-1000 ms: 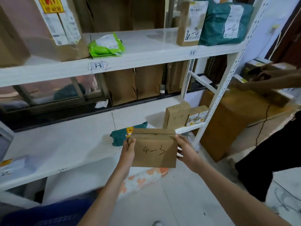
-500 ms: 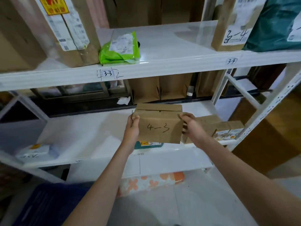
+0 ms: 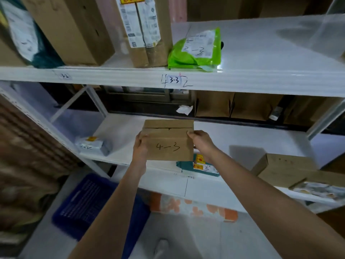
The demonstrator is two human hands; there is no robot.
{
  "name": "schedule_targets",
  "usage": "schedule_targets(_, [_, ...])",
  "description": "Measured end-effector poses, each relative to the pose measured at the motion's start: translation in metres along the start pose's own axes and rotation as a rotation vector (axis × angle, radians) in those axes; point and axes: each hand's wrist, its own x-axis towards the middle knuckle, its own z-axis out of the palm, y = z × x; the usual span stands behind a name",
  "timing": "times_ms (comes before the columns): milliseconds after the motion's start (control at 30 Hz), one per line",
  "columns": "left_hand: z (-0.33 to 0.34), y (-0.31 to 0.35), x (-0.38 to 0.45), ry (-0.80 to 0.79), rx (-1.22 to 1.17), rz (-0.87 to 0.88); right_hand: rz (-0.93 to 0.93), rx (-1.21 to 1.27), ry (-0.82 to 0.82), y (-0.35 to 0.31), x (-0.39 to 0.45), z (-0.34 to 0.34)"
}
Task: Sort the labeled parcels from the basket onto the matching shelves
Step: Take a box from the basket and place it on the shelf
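A brown cardboard parcel [image 3: 169,141] marked "4-3" is held upright between both hands over the lower white shelf [image 3: 130,159]. My left hand [image 3: 141,144] grips its left edge and my right hand [image 3: 202,143] grips its right edge. Below and behind the parcel lies a teal parcel [image 3: 197,165] with yellow stickers. The upper shelf [image 3: 242,81] carries a "3-3" tag [image 3: 174,80] on its front edge. A blue basket [image 3: 87,204] sits on the floor at lower left.
On the upper shelf stand a green bag [image 3: 196,51] and tall cartons [image 3: 145,30]. A grey-white pouch [image 3: 93,145] lies at the left of the lower shelf, small brown boxes [image 3: 283,169] at its right. An orange-patterned bundle [image 3: 190,206] lies underneath.
The view has swung left and closer to the shelves. The parcel stays in both hands and now sits further in over the lower shelf, with the blue basket coming into view.
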Motion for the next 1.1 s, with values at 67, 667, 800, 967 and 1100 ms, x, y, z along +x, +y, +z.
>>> schedule_targets(67, [-0.019,-0.011,0.020,0.013,-0.004,-0.022,0.011,-0.047,-0.009,-0.002,0.014,0.024])
schedule_targets(667, [-0.111,-0.110,0.185,-0.296,0.161,-0.324,0.379,-0.359,0.087,0.060,0.130,0.156])
schedule_targets(800, [-0.103,-0.128,0.202,-0.352,0.261,-0.405,0.438,-0.386,0.077,0.068,0.135,0.157])
schedule_targets(967, [-0.096,-0.137,0.204,-0.397,0.317,-0.432,0.443,-0.394,0.102,0.070,0.141,0.156])
schedule_targets(1100, [-0.086,-0.136,0.210,-0.440,0.334,-0.387,0.452,-0.413,0.138,0.070,0.143,0.153])
